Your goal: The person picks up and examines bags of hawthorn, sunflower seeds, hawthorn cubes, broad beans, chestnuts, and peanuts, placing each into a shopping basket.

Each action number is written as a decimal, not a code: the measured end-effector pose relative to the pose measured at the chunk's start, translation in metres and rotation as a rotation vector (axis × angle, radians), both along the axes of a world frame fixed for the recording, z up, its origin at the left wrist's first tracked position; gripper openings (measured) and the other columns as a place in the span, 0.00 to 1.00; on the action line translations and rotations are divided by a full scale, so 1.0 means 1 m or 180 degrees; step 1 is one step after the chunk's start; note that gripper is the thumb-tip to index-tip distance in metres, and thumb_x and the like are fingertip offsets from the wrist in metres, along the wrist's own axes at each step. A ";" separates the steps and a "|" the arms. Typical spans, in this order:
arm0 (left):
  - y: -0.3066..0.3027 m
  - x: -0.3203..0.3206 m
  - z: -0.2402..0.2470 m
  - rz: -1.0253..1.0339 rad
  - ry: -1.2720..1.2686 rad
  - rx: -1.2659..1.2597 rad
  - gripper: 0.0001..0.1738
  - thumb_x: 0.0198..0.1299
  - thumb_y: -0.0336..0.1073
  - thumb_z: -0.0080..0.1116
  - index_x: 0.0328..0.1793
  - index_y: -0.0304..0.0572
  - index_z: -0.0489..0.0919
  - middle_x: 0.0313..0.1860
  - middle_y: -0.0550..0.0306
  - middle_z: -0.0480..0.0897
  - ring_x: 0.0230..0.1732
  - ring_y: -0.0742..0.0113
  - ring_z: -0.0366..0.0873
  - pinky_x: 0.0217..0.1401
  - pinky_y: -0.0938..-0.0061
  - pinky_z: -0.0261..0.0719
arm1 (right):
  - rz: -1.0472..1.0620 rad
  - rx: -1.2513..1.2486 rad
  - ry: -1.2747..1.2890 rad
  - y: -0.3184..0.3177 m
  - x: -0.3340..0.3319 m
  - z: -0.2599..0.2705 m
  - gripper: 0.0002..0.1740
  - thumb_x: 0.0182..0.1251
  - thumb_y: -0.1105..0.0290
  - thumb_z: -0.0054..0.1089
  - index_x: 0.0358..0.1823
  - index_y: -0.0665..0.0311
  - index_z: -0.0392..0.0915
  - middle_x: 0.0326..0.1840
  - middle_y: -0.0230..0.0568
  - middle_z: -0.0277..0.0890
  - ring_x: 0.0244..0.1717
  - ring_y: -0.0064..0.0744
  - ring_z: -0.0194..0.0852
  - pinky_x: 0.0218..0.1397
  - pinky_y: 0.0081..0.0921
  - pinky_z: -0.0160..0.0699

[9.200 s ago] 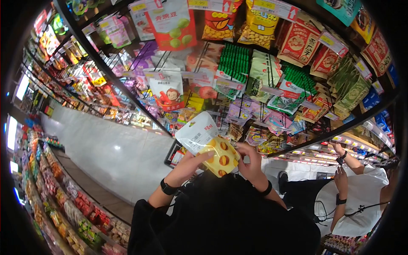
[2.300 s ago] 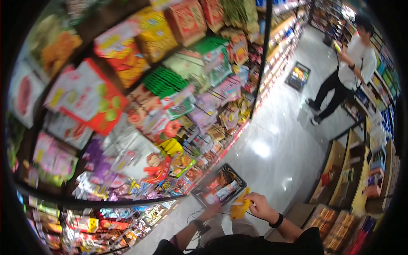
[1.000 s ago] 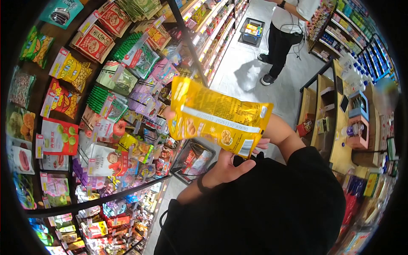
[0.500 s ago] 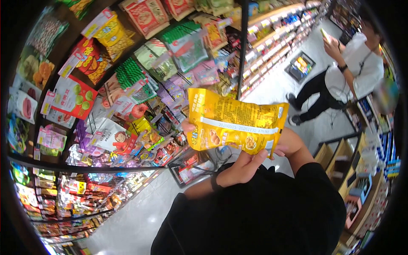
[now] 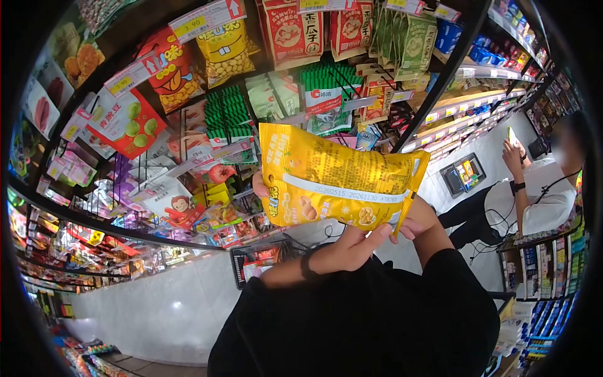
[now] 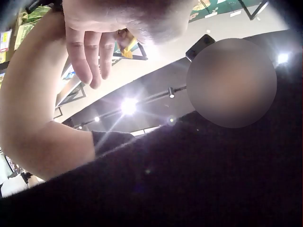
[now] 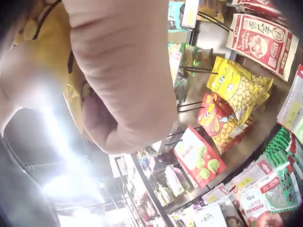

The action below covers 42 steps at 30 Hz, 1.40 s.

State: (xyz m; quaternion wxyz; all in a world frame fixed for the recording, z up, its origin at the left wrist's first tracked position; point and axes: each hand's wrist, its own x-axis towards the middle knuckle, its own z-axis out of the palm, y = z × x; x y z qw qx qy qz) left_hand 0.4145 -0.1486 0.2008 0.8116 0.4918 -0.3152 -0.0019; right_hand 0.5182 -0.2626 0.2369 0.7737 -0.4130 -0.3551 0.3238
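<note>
A yellow snack bag (image 5: 342, 179) with pictures of nuts and a white date strip is held up in front of my chest, its printed back facing me. My right hand (image 5: 260, 185) reaches behind it and grips its left end; most of that hand is hidden by the bag in the head view. In the right wrist view, curled fingers (image 7: 99, 118) press into the bag. With thumb and fingers, my left hand (image 5: 358, 245) pinches the bag's lower right corner. Three of its fingers (image 6: 94, 56) extend straight in the left wrist view.
Hanging snack packs, such as a red and white pea bag (image 5: 129, 125), fill the rack ahead. A black basket (image 5: 237, 270) with packs stands on the floor beyond my left arm. A person in white (image 5: 540, 195) stands at right near another basket (image 5: 482, 171).
Long before, both hands held a white and yellow pouch; later the yellow bag was low near the basket, then raised. Since half a second ago the view has turned, with the same hold.
</note>
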 end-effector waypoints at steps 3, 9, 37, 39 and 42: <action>0.006 0.019 0.003 0.0071 0.0015 0.0032 0.20 0.79 0.35 0.33 0.67 0.32 0.69 0.63 0.47 0.78 0.58 0.63 0.78 0.55 0.69 0.76 | 0.0292 0.0039 0.0026 0.024 0.026 0.005 0.19 0.72 0.61 0.62 0.58 0.62 0.73 0.65 0.46 0.73 0.60 0.37 0.78 0.64 0.34 0.76; 0.027 0.037 0.017 0.0007 0.0561 0.0075 0.40 0.71 0.65 0.41 0.71 0.36 0.66 0.58 0.43 0.82 0.56 0.57 0.80 0.54 0.68 0.75 | 0.1169 0.0103 0.0082 0.098 0.068 0.025 0.19 0.72 0.61 0.62 0.58 0.62 0.74 0.66 0.46 0.73 0.61 0.36 0.78 0.66 0.34 0.75; 0.193 0.126 0.116 0.4822 0.0693 0.0167 0.19 0.76 0.42 0.48 0.62 0.35 0.75 0.57 0.57 0.81 0.58 0.72 0.78 0.62 0.73 0.73 | -0.1186 0.0582 -0.1503 0.251 0.150 0.088 0.13 0.60 0.63 0.69 0.35 0.66 0.83 0.33 0.49 0.84 0.34 0.49 0.84 0.39 0.38 0.80; 0.211 0.134 0.117 0.4879 0.0600 0.0148 0.18 0.76 0.42 0.49 0.60 0.36 0.76 0.55 0.58 0.81 0.57 0.72 0.78 0.62 0.72 0.73 | -0.1287 0.0676 -0.1381 0.260 0.148 0.090 0.13 0.61 0.63 0.70 0.36 0.68 0.83 0.32 0.49 0.84 0.33 0.46 0.84 0.39 0.34 0.80; 0.223 0.135 0.125 0.5083 0.0457 0.0049 0.17 0.75 0.42 0.50 0.58 0.37 0.77 0.53 0.58 0.83 0.54 0.70 0.81 0.59 0.71 0.78 | -0.1435 0.0845 -0.1167 0.270 0.148 0.094 0.14 0.61 0.62 0.71 0.37 0.67 0.84 0.32 0.47 0.84 0.34 0.44 0.84 0.38 0.33 0.79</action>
